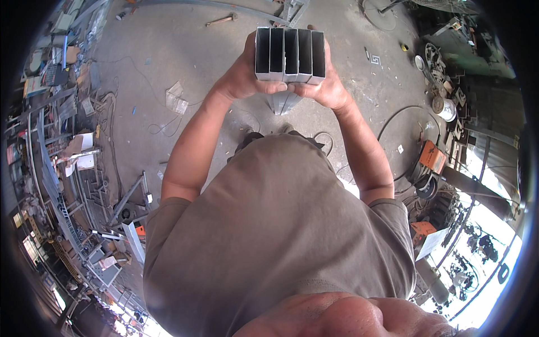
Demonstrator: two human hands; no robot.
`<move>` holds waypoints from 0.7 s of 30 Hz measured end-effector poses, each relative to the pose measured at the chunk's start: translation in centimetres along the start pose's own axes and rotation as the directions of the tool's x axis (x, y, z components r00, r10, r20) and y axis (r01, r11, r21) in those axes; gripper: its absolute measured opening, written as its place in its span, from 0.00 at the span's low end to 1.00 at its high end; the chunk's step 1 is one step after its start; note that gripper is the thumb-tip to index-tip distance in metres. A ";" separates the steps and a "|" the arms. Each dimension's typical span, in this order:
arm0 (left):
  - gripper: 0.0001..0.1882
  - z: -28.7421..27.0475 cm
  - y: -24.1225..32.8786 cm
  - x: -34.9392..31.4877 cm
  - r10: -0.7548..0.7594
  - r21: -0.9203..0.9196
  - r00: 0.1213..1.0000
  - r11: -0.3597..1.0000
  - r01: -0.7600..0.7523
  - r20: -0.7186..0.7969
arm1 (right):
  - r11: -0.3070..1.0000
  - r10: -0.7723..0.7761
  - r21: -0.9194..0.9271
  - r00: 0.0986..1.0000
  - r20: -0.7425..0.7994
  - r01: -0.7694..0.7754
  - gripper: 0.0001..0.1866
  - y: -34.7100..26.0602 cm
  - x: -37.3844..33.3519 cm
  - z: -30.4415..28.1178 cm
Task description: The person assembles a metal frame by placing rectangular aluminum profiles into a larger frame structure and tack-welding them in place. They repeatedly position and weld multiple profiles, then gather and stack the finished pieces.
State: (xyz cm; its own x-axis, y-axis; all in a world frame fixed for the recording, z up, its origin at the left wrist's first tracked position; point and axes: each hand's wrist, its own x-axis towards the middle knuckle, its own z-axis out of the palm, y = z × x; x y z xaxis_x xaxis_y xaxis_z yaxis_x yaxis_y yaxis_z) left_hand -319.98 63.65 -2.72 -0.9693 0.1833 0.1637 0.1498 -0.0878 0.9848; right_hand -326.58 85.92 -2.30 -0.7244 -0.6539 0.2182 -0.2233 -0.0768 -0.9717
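Several rectangular metal tubes (290, 54) stand side by side in a row, their open dark ends facing up toward me. The lengths run down toward the floor and narrow with distance. My left hand (245, 73) is closed around the left side of the bundle, its thumb lying along the near face. On the opposite side my right hand (330, 84) grips the bundle in the same way. The two thumbs almost meet at the middle of the near edge. Most of the fingers are hidden behind the tubes.
A hammer (222, 20) lies on the concrete floor ahead, near long metal bars (241, 8). Scrap metal and frames (90, 219) crowd the left. On the right are a white bucket (444, 108), an orange machine (432, 156) and a looped black cable (387, 122).
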 end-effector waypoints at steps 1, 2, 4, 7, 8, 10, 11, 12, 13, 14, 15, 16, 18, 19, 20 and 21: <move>0.63 0.1 -0.1 0.0 -0.009 -0.019 1.000 1.000 0.009 -0.003 | 1.000 -0.004 0.003 1.000 -0.001 0.004 0.67 -0.1 -0.1 0.0; 0.63 0.2 -0.1 0.0 -0.016 -0.004 1.000 1.000 0.016 0.000 | 1.000 0.002 0.003 1.000 -0.007 -0.002 0.67 -0.2 -0.2 0.0; 0.64 0.3 -0.3 0.0 -0.030 0.024 1.000 0.999 0.030 0.009 | 1.000 0.017 0.001 1.000 -0.020 -0.017 0.66 -0.4 -0.5 -0.1; 0.64 0.9 -0.6 -0.1 -0.022 -0.022 1.000 1.000 0.022 -0.004 | 0.999 0.028 -0.033 1.000 -0.013 -0.029 0.64 -0.7 -1.2 -0.2; 0.64 1.1 -0.6 -0.4 -0.030 -0.044 1.000 0.999 0.030 -0.007 | 0.995 0.004 -0.101 1.000 -0.009 -0.005 0.64 -0.8 -1.4 -0.2; 0.62 1.3 -0.6 -0.4 -0.045 -0.057 0.999 0.997 0.044 -0.010 | 0.997 -0.013 -0.078 0.999 -0.032 0.010 0.62 -0.9 -1.5 -0.1; 0.62 1.3 -0.6 -0.4 -0.043 -0.055 0.999 0.998 0.042 -0.013 | 0.990 -0.052 -0.137 0.998 -0.034 0.047 0.62 -0.9 -1.4 -0.1; 0.61 1.4 -0.6 -0.4 -0.031 -0.037 0.999 0.999 0.030 -0.020 | 0.974 -0.091 -0.211 0.995 -0.037 0.081 0.62 -0.9 -1.4 -0.1; 0.61 1.4 -0.6 -0.4 -0.038 -0.069 0.999 0.997 0.037 -0.011 | 0.980 -0.073 -0.188 0.997 -0.025 0.067 0.62 -1.0 -1.4 -0.1; 0.60 1.4 -0.6 -0.2 -0.032 -0.083 0.999 0.996 0.031 -0.008 | 0.982 -0.057 -0.183 0.998 -0.016 0.053 0.62 -1.1 -1.3 -0.4; 0.60 1.3 -0.6 0.0 -0.019 -0.096 1.000 0.995 0.018 -0.007 | 0.976 -0.063 -0.211 0.998 -0.003 0.061 0.63 -1.1 -1.2 -0.5; 0.60 1.3 -0.6 0.2 -0.021 -0.097 1.000 0.995 0.020 -0.006 | 0.985 -0.052 -0.162 0.999 -0.007 0.050 0.63 -1.1 -1.0 -0.5; 0.59 1.2 -0.5 0.5 -0.003 -0.090 1.000 0.996 0.002 -0.012 | 0.987 -0.077 -0.145 0.997 -0.012 0.075 0.63 -1.0 -0.6 -0.5; 0.59 1.2 -0.6 0.6 -0.005 -0.083 1.000 0.997 0.004 -0.014 | 0.993 -0.057 -0.109 0.998 -0.015 0.055 0.64 -1.0 -0.6 -0.5; 0.59 1.3 -0.7 0.7 0.000 -0.072 1.000 0.997 -0.001 -0.017 | 0.995 -0.039 -0.090 0.999 -0.021 0.037 0.64 -0.9 -0.6 -0.4; 0.59 1.2 -0.7 0.8 0.006 -0.061 1.000 0.998 -0.007 -0.020 | 0.996 -0.027 -0.085 0.999 -0.026 0.025 0.64 -0.8 -0.6 -0.4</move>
State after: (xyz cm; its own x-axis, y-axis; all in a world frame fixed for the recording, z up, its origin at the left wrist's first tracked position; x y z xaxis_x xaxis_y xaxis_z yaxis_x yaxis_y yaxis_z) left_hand -320.59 65.03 -3.25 -0.9722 0.1631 0.1681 0.1441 -0.1490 0.9783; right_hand -326.25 86.70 -1.61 -0.7352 -0.6315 0.2465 -0.2958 -0.0283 -0.9548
